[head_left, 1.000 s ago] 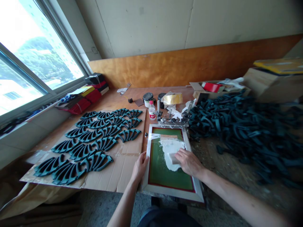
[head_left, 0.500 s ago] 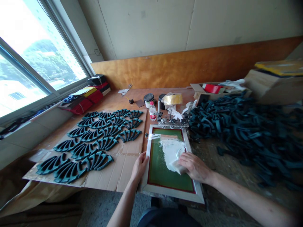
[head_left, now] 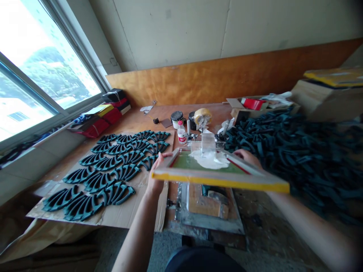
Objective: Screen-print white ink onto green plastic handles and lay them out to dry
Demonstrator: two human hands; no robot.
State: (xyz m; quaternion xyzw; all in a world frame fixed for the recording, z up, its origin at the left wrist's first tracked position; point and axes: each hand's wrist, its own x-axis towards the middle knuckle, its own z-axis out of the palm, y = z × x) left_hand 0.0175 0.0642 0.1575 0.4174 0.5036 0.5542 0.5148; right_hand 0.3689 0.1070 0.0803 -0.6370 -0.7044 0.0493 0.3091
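A screen-printing frame (head_left: 221, 181) is tilted up, its near edge raised and taped yellow. My left hand (head_left: 156, 176) grips its left side, thumb and fingers at the rail. My right hand (head_left: 249, 158) is closed around the right rail, partly hidden by it. White ink (head_left: 211, 161) lies pooled on the green mesh. In it, towards the far end, stands a pale squeegee (head_left: 208, 142) that neither hand touches. Below the raised screen, a wooden jig (head_left: 195, 204) rests on the base plate (head_left: 210, 223), with a dark green curved piece (head_left: 208, 189) in it, partly covered.
Rows of dark green curved pieces (head_left: 96, 179) lie on cardboard (head_left: 119, 213) at left. A large heap of similar pieces (head_left: 283, 143) fills the right. Behind the screen stand a plastic bottle (head_left: 182, 134), ink tubs (head_left: 176, 118) and a tape roll (head_left: 203, 116).
The screen's near edge has swung up, uncovering the jig and base. My right hand has let go of the squeegee and taken the right rail. The left hand has risen with the frame.
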